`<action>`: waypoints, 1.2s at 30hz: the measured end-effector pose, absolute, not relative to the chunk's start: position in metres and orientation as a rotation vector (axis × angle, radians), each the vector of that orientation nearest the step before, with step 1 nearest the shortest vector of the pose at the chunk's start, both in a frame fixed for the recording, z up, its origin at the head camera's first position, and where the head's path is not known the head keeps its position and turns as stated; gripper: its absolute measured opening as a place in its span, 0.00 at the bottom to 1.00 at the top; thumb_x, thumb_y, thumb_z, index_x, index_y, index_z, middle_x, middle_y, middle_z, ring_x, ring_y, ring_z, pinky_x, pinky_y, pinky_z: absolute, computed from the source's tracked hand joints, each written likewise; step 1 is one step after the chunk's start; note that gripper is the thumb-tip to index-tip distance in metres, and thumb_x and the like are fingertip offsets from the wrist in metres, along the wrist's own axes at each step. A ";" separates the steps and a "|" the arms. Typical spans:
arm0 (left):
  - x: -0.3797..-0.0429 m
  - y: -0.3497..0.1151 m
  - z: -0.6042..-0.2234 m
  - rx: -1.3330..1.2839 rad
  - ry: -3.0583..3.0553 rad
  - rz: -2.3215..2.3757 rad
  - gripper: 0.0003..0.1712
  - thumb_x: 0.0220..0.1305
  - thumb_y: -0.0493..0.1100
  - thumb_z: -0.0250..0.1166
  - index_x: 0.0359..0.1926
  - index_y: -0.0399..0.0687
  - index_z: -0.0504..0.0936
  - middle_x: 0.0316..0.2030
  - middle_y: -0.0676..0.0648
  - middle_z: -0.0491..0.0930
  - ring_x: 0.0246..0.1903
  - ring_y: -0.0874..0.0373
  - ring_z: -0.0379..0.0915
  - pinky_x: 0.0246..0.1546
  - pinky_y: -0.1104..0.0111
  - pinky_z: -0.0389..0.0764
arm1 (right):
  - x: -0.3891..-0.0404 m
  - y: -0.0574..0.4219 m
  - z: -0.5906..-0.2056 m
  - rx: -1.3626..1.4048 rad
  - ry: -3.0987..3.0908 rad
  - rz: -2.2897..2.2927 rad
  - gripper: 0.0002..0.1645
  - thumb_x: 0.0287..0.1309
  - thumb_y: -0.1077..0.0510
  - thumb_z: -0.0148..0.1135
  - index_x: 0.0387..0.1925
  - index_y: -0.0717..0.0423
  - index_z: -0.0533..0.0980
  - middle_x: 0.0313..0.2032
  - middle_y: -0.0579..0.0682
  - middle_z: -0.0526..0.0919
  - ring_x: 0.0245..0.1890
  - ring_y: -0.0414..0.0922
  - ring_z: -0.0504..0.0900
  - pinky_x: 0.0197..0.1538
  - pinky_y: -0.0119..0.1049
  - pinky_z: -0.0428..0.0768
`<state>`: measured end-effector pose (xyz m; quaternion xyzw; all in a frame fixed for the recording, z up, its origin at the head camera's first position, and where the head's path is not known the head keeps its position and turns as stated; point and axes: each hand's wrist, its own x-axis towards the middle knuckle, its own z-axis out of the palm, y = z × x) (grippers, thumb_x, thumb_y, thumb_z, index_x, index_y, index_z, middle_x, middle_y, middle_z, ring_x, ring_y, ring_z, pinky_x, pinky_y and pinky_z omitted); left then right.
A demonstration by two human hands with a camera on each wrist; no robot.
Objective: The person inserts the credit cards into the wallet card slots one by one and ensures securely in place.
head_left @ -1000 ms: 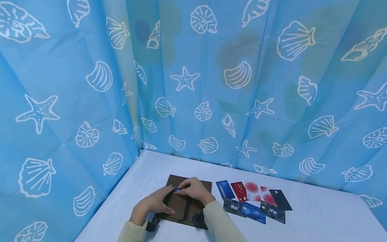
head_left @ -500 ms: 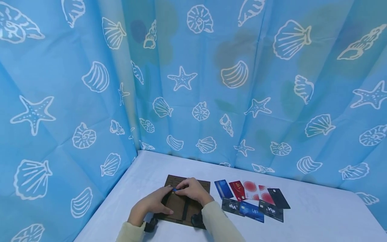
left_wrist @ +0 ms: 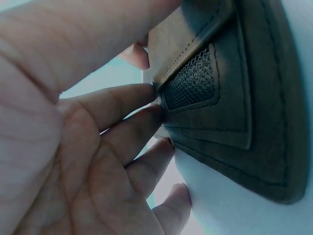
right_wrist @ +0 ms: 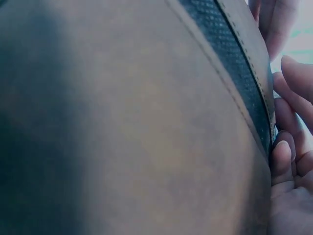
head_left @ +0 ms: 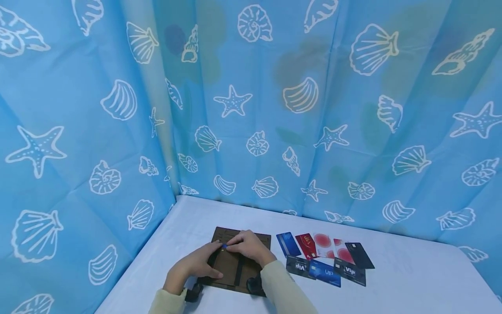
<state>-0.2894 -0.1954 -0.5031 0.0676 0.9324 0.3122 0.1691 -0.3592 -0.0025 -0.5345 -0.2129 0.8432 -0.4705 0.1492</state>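
Observation:
A brown wallet (head_left: pixel 225 264) with a dark band lies spread on the table. At its far left part, a small bit of a blue card (head_left: pixel 224 247) shows, the rest hidden by the fingers and wallet. My right hand (head_left: pixel 251 247) pinches this card between thumb and fingers. My left hand (head_left: pixel 196 264) rests at the wallet's left side, thumb over its face. In the left wrist view, fairly straight fingers (left_wrist: pixel 129 129) touch the wallet's edge beside a dark mesh patch (left_wrist: pixel 193 81). The right wrist view is mostly filled by blurred brown wallet surface (right_wrist: pixel 146 122).
Right of the wallet lie several cards in two rows, among them a red card (head_left: pixel 306 246), a blue VIP card (head_left: pixel 324 273) and a black card (head_left: pixel 359 255). A white cloth (head_left: pixel 404 270) covers the table. Blue shell-print curtains (head_left: pixel 266 152) stand behind and at left.
The view has shifted slightly, so everything sits a little further left. Less of the blue card shows between the fingers; both hands keep nearly the same place on the wallet.

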 end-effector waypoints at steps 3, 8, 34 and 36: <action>-0.289 -0.195 -0.503 0.195 2.650 0.886 0.52 0.48 0.47 0.79 0.72 0.43 0.64 0.73 0.36 0.60 0.72 0.36 0.55 0.70 0.39 0.62 | -0.358 -0.002 -0.533 -0.607 2.425 -1.346 0.08 0.59 0.54 0.69 0.39 0.49 0.88 0.40 0.45 0.81 0.39 0.43 0.75 0.43 0.41 0.78; -0.289 -0.195 -0.504 0.207 2.653 0.884 0.52 0.48 0.47 0.79 0.72 0.43 0.65 0.73 0.36 0.60 0.72 0.36 0.55 0.70 0.39 0.62 | -0.357 -0.002 -0.533 -0.604 2.433 -1.341 0.07 0.59 0.54 0.69 0.38 0.48 0.88 0.41 0.45 0.82 0.41 0.44 0.76 0.46 0.46 0.79; -0.293 -0.193 -0.504 0.209 2.658 0.912 0.50 0.48 0.46 0.79 0.71 0.42 0.66 0.73 0.35 0.60 0.72 0.35 0.55 0.69 0.38 0.61 | -0.353 0.003 -0.527 -0.673 2.567 -1.238 0.14 0.58 0.49 0.70 0.43 0.50 0.84 0.41 0.45 0.83 0.39 0.41 0.77 0.46 0.40 0.82; -0.291 -0.193 -0.505 0.210 2.650 0.909 0.50 0.48 0.46 0.80 0.70 0.42 0.66 0.72 0.35 0.61 0.71 0.35 0.56 0.69 0.37 0.62 | -0.351 0.007 -0.527 -0.687 2.598 -1.239 0.15 0.58 0.49 0.70 0.43 0.52 0.84 0.39 0.45 0.84 0.37 0.40 0.78 0.42 0.36 0.83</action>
